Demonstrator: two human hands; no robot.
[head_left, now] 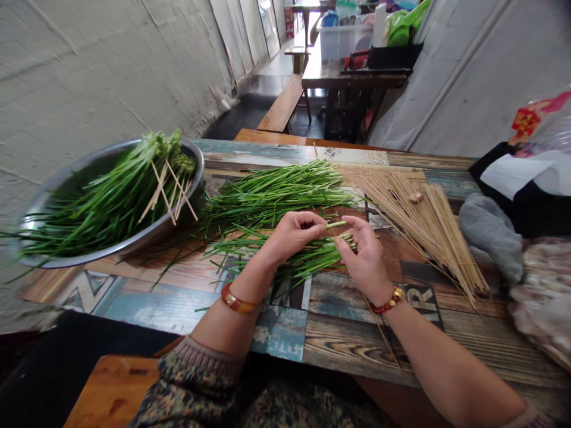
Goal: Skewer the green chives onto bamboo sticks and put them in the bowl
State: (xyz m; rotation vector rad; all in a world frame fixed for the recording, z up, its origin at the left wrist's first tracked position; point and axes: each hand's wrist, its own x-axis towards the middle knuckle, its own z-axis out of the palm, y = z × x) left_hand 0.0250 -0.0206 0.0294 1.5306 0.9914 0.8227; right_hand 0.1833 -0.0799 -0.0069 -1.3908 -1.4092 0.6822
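My left hand (301, 235) is closed in a pinch on a short folded length of green garlic chive (335, 224). Facing it, my right hand (366, 255) has its thumb and fingers curled at the other end of that piece. A thin bamboo skewer (387, 340) runs out below my right wrist, its upper part hidden by the hand that appears to hold it. Under both hands lies a small heap of chives (319, 258). Just beyond is a larger pile of chives (276, 190), pale stalk ends to the right.
On the left stands a metal basin (196, 178) of chives, several loaded skewers (167, 187) on top. Bare bamboo skewers (439, 238) fan out at right, beside a grey plastic bag (491, 235). A bench (283, 104) and another table (330, 74) are beyond the patterned table (348, 333).
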